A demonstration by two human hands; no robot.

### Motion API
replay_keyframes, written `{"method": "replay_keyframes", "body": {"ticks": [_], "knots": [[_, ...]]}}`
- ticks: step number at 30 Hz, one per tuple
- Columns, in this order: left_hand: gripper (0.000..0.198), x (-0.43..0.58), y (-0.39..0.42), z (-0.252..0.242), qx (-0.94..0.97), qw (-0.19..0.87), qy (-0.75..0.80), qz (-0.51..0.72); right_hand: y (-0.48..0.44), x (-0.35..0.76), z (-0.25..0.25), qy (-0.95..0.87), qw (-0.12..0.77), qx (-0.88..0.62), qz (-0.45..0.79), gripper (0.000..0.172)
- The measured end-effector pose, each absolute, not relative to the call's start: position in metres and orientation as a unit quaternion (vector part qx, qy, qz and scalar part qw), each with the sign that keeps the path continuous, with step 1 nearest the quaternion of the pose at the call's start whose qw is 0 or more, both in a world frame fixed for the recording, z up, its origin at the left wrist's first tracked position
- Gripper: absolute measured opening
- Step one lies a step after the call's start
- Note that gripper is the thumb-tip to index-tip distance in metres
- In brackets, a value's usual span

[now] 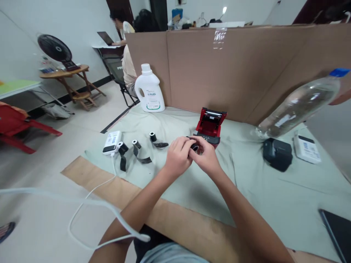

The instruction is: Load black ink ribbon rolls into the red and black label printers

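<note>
Both my hands meet over the middle of the table around a small black roll (195, 147). My left hand (178, 155) has its fingers closed on one side of it, and my right hand (205, 155) pinches the other side. Most of the roll is hidden by fingers. Just beyond them stands a small red and black printer (210, 126) with its lid raised. To the left are three similar black rolls: one (123, 148) beside a white box, one (136, 144) in the middle and one (153, 137) nearest my hands, each with a loose strip trailing.
A white jug (149, 89) stands before the cardboard screen (197, 69). The white box (112, 142) has a cable (105, 182) running off the edge. At right are a clear bottle (298, 102), a black device (277, 154), another white box (306, 148) and a dark tablet (337, 232).
</note>
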State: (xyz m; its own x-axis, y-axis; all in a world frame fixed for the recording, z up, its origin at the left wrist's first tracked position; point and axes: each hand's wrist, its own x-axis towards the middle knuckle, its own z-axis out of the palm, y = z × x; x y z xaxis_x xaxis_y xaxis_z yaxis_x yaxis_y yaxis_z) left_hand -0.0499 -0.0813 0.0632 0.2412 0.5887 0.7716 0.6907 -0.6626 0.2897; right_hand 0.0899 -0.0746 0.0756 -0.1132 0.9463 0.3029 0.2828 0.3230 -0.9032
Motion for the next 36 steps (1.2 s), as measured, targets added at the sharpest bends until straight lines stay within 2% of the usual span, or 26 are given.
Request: {"method": "replay_keyframes", "body": {"ticks": [3, 5, 7, 9, 12, 16, 20, 23, 27, 32, 36], "knots": [[0.043, -0.041, -0.075, 0.062, -0.76, -0.014, -0.433, -0.485, -0.068, 0.109, 0.073, -0.608, 0.514, -0.463, 0.39, 0.03], [0.05, -0.039, -0.067, 0.06, -0.713, -0.149, -0.463, -0.505, -0.059, 0.124, 0.072, -0.561, 0.533, -0.463, 0.433, 0.029], [0.046, -0.036, -0.059, 0.056, -0.647, -0.328, -0.464, -0.509, -0.049, 0.138, 0.071, -0.54, 0.537, -0.466, 0.45, 0.029], [0.044, -0.031, -0.05, 0.05, -0.577, -0.468, -0.442, -0.503, -0.037, 0.151, 0.07, -0.557, 0.532, -0.478, 0.422, 0.029], [0.047, -0.022, -0.042, 0.043, -0.538, -0.527, -0.42, -0.507, -0.016, 0.169, 0.068, -0.614, 0.501, -0.522, 0.315, 0.026], [0.046, -0.006, -0.035, 0.037, -0.566, -0.5, -0.428, -0.496, 0.016, 0.186, 0.066, -0.68, 0.415, -0.575, 0.189, 0.025], [0.046, 0.007, -0.028, 0.037, -0.581, -0.485, -0.443, -0.481, 0.042, 0.188, 0.066, -0.716, 0.3, -0.617, 0.127, 0.027], [0.037, 0.01, -0.027, 0.031, -0.604, -0.434, -0.454, -0.49, 0.052, 0.183, 0.071, -0.706, 0.243, -0.657, 0.102, 0.029], [0.025, 0.009, -0.03, 0.011, -0.645, -0.294, -0.467, -0.529, 0.053, 0.176, 0.079, -0.686, 0.177, -0.701, 0.079, 0.028], [0.029, 0.004, -0.021, 0.005, -0.738, -0.053, -0.443, -0.506, 0.053, 0.162, 0.08, -0.673, 0.1, -0.729, 0.07, 0.027], [0.029, -0.002, -0.013, 0.012, -0.788, -0.002, -0.443, -0.427, 0.06, 0.148, 0.08, -0.661, 0.035, -0.747, 0.062, 0.025]]}}
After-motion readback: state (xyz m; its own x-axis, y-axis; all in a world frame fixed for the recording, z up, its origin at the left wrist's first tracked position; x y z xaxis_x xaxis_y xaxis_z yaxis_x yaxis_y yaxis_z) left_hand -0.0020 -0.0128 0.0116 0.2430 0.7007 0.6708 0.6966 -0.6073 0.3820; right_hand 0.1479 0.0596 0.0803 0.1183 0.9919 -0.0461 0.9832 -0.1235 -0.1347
